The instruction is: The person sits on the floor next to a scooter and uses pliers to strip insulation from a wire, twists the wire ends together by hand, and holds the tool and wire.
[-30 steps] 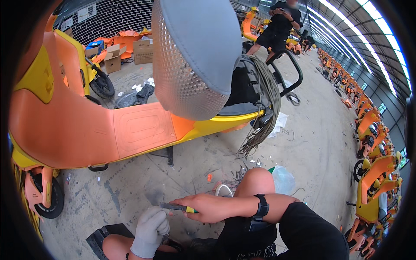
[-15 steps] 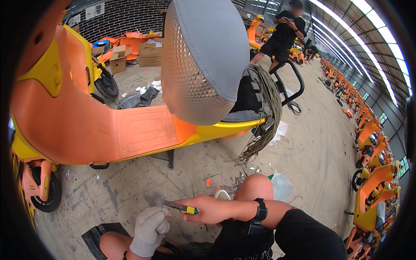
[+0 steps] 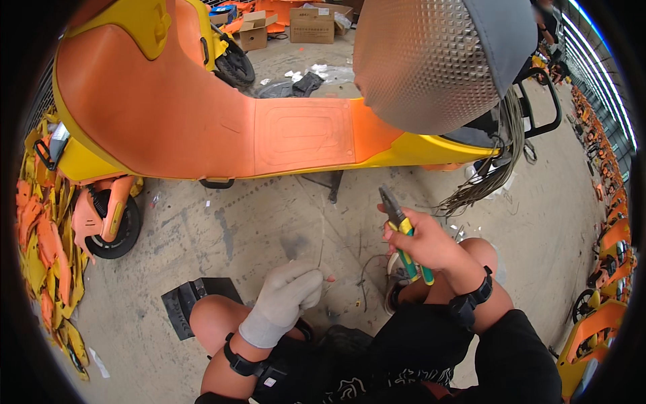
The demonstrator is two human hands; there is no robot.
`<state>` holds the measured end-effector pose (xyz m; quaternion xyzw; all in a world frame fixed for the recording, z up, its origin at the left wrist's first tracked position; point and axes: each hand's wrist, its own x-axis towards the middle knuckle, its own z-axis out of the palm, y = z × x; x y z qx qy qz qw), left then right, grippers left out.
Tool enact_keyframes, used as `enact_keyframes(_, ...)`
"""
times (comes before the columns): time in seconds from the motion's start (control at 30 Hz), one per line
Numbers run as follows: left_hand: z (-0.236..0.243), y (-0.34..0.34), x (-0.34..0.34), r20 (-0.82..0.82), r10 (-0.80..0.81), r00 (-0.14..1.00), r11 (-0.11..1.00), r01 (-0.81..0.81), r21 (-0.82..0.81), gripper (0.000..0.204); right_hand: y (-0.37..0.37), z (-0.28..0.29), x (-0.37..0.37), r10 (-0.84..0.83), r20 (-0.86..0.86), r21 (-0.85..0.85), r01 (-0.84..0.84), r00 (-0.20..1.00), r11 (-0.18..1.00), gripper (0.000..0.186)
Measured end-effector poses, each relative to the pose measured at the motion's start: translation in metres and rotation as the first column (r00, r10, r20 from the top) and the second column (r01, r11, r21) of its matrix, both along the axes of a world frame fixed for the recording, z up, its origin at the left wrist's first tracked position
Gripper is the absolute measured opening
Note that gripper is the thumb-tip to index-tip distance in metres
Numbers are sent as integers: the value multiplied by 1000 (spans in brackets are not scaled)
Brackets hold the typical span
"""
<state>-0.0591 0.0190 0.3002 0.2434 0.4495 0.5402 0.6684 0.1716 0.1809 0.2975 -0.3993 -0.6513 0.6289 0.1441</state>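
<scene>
My right hand is closed round a pair of pliers with yellow-and-green handles; their dark jaws point up and to the left. My left hand, in a pale grey work glove with a bare fingertip showing, is closed on a thin wire that rises from the fingers toward the scooter. The wire is faint against the floor. A gap separates the pliers from my left hand. Beyond both hands stands an orange-and-yellow scooter, its seat tipped up so that the silvery textured underside shows.
A bundle of long wires hangs off the scooter's rear. A black plastic piece lies beside my left knee. Orange and yellow panels are heaped at far left. Cardboard boxes stand at the back; scooters line the right.
My right hand with the pliers has moved right, away from the wire and my left hand. The left hand keeps its hold. My view has tilted down, shifting the whole scene.
</scene>
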Motion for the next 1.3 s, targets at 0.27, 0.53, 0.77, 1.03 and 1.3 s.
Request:
enact_keyframes(0.27, -6, 6, -1, -79, 31, 996, 999, -29, 26, 18, -12, 5, 0, 234, 180, 220, -271, 955, 937, 32)
enact_keyframes(0.53, -5, 8, 6, -221, -60, 973, 998, 65, 15, 22, -40, 2, -12, 509, 98, 124, -518, 855, 846, 57)
enact_keyframes(0.77, -1, 10, 10, -328, -127, 936, 990, 139, 15, 24, -43, 3, -14, 504, 93, 204, -512, 858, 834, 52)
enact_keyframes(1.03, -1, 12, 9, -392, -174, 903, 982, 186, -7, 26, -43, 5, -14, 471, 163, 291, -498, 867, 817, 54)
enact_keyframes(1.3, -12, 10, 11, -372, -128, 919, 987, 157, 47, 22, -39, 6, -12, 480, 171, 230, -508, 861, 830, 47)
